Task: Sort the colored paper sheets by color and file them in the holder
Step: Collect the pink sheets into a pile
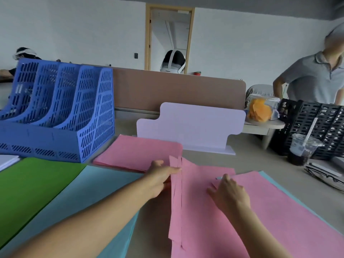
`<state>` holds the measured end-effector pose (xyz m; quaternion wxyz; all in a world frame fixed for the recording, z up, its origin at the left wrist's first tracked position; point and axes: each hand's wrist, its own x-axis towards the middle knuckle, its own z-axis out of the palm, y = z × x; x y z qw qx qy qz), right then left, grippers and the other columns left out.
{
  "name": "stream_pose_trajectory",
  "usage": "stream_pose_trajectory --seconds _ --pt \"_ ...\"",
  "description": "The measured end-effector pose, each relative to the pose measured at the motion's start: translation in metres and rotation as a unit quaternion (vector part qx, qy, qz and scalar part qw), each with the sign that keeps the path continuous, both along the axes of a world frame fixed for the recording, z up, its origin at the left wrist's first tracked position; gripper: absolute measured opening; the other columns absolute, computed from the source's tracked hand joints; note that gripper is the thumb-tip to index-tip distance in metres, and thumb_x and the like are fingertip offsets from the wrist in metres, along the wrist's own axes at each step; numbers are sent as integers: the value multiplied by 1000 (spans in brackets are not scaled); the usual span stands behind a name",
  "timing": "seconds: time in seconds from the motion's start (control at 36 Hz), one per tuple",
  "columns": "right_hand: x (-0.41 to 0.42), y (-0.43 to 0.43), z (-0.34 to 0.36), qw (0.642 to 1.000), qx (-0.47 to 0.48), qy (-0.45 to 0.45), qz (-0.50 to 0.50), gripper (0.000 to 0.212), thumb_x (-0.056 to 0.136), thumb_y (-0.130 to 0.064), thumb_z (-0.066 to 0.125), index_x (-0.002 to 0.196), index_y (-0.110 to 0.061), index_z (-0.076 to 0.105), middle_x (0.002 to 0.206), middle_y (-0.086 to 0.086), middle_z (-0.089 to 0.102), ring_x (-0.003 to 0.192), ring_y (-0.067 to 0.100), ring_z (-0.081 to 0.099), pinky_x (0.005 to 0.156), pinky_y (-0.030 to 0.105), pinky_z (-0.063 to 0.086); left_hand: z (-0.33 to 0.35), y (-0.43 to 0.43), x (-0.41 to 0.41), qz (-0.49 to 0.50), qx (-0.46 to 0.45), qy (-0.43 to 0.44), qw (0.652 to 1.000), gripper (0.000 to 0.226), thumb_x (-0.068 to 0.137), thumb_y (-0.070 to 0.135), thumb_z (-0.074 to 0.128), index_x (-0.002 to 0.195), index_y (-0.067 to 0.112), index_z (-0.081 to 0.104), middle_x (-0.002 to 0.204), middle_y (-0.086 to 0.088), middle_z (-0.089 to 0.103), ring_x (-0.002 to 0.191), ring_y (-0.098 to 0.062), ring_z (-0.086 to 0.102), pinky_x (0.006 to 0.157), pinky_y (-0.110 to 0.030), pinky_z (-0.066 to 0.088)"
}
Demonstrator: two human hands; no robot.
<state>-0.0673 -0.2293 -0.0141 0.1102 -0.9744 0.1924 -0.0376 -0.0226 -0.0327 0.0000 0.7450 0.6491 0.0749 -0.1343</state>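
three colours lie sorted on the desk, by our reading: green sheets (31, 187) at far left, blue sheets (89, 198) beside them, and a pink stack (137, 151) just in front of the holder (61, 112). our left hand (160, 175) has its fingers pinched on the raised edges of a few loose pink sheets (176, 192), and our right hand (229, 190) lies flat, fingers spread, on the mixed pile (279, 211), where a blue edge peeks from under the pink. we judge the sorting well along but unfinished: this pile needs clearing. filing looks not yet begun, since we see no coloured paper in the holder's slots, though we cannot see into them fully.
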Motion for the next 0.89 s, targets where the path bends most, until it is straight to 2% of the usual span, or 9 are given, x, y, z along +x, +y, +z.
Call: stream_pose_trajectory --seconds 0.11,0.22,0.28,0.39,0.53,0.69,0.75,0.81,0.89 --pt "-2 1 6 1000 -20 -20 12 42 92 -46 48 116 -11 48 112 8 65 107 32 60 73 32 44 -16 -1 -1 -136 151 -41 978 89 33 49 95 109 11 68 110 0 72 113 -18 62 109 -40 40" --pt "-2 -7 7 999 -32 -31 19 21 89 -39 43 90 -22 56 80 2 53 76 29 51 61 28 42 -20 5 3 -159 313 -126 928 43 56 29 86 94 14 72 92 2 75 92 -16 70 91 -37 55" --pt "-4 -7 10 997 -54 -33 34 20 91 -36 42 81 -24 55 79 2 50 76 29 51 60 27 39 -17 9 6 -160 310 -143 926 41 57 27 83 94 13 71 92 0 75 91 -17 70 89 -39 55" --pt "-7 -7 15 998 -44 -49 22 33 98 -42 39 97 -18 60 97 7 61 96 31 62 65 29 40 -11 21 11 -107 279 -158 941 26 70 15 80 93 10 69 92 -4 74 90 -20 70 85 -35 56" --pt "-5 -14 17 998 -35 -60 6 18 95 -24 46 94 -12 59 93 10 61 87 32 59 63 30 40 -21 44 15 -66 170 -171 968 31 66 10 78 96 13 72 91 -2 76 91 -23 71 85 -35 55" --pt "-4 -10 19 944 -18 -269 189 24 87 -11 48 77 -32 56 61 -4 58 60 29 51 54 33 41 -25 44 14 -58 167 -202 963 24 85 3 68 94 25 71 88 10 76 86 -8 70 80 -24 52" --pt "-9 1 19 912 22 -292 287 32 84 -13 50 97 -35 70 82 -18 71 73 15 61 68 27 50 -28 45 19 -41 163 -189 968 18 84 3 69 88 19 72 83 6 76 83 -16 70 78 -29 52" --pt "-8 9 14 899 64 -253 352 38 83 -17 48 105 -39 71 98 -37 66 89 2 61 97 18 41 -26 48 20 -24 152 -166 974 11 87 7 66 90 14 74 87 -2 76 87 -24 70 80 -36 52" --pt "-4 8 4 908 89 -178 368 37 80 -22 45 98 -35 74 100 -34 67 99 -1 62 112 20 29 -19 51 18 22 108 -119 987 23 96 24 54 101 11 72 96 -8 74 90 -23 68 74 -29 52"
